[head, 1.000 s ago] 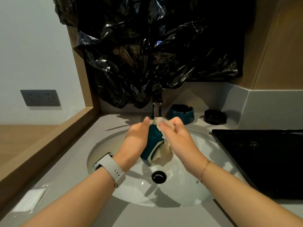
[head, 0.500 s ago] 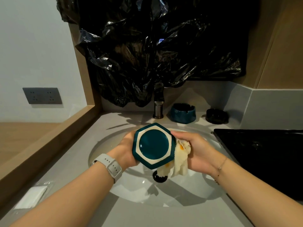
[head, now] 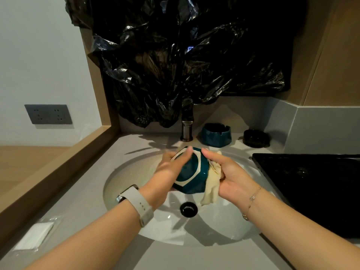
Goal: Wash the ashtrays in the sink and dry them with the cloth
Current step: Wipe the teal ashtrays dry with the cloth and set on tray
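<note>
The left hand (head: 171, 172) grips the teal ashtray (head: 191, 175) from the nine o'clock side, its fingers curled over the upturned hexagonal base with the fingertips reaching toward twelve o'clock, while the right hand (head: 229, 176) comes in from three o'clock, thumb and fingers pinching the cream cloth (head: 211, 184) against the ashtray's side wall. The ashtray is held above the sink (head: 124, 184) rather than resting in it, tilted so its base faces up and toward the camera and its open mouth points down and away; the cloth bunches between the right palm and the ashtray and trails down toward five o'clock, hanging just above the drain (head: 188, 209). Both hands sit equally close, so the wiping likely turns on rotating the ashtray in the left hand against the cloth. Outward at twelve o'clock stands the tap (head: 187, 131) under a black plastic bag (head: 185, 61); at one o'clock a second teal ashtray (head: 215, 134) rests on the counter (head: 78, 201), with a black ashtray (head: 255, 138) beyond it at two o'clock. A black hob (head: 311, 188) lies at three o'clock. Nothing crowds the hands, though the glazed ashtray looks slippery if wet.
</note>
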`<state>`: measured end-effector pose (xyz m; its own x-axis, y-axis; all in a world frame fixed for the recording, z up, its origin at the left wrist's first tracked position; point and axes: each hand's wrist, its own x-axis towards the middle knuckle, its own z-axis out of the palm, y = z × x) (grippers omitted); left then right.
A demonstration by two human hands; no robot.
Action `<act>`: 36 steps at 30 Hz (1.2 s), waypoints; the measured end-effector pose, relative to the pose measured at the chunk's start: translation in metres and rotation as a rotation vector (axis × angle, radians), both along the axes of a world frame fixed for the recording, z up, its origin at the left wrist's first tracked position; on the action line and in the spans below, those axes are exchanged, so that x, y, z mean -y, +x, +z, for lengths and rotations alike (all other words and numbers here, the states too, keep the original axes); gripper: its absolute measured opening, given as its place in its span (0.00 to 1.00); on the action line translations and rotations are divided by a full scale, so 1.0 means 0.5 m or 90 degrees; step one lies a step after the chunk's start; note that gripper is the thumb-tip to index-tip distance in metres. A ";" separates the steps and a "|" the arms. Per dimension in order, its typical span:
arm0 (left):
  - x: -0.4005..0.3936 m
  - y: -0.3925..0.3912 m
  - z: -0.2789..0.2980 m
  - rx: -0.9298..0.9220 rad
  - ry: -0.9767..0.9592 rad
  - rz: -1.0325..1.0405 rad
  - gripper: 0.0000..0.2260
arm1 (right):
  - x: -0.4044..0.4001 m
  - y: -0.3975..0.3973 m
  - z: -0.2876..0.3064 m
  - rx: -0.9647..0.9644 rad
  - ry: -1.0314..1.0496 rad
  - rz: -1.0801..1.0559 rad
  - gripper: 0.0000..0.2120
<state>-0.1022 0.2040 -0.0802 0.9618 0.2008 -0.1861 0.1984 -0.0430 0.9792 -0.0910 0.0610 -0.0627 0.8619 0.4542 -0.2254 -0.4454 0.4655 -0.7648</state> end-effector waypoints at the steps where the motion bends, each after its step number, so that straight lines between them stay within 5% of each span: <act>1: 0.010 -0.001 -0.003 0.029 0.063 0.004 0.32 | 0.002 -0.001 0.002 0.009 -0.004 -0.008 0.11; 6: 0.022 0.005 -0.009 0.042 0.120 -0.006 0.35 | -0.012 -0.008 0.000 0.073 -0.076 -0.085 0.16; 10: 0.011 0.006 -0.014 -0.046 -0.020 0.021 0.30 | -0.044 -0.035 -0.006 0.139 -0.196 -0.114 0.19; 16: -0.012 0.006 -0.017 -0.073 -0.242 -0.028 0.31 | -0.063 -0.065 -0.019 0.347 -0.378 -0.094 0.10; 24: 0.029 0.009 -0.016 -0.062 -0.128 0.053 0.28 | -0.065 -0.022 0.007 0.146 -0.189 -0.240 0.20; 28: 0.008 -0.003 -0.010 -0.042 -0.178 -0.010 0.32 | -0.046 -0.047 -0.007 0.301 -0.287 -0.178 0.18; 33: -0.022 -0.012 0.029 -0.080 -0.403 -0.043 0.33 | -0.059 -0.073 -0.032 0.477 -0.365 -0.108 0.18; 36: -0.020 -0.013 0.035 -0.126 -0.411 -0.072 0.39 | -0.065 -0.074 -0.022 0.459 -0.305 -0.156 0.16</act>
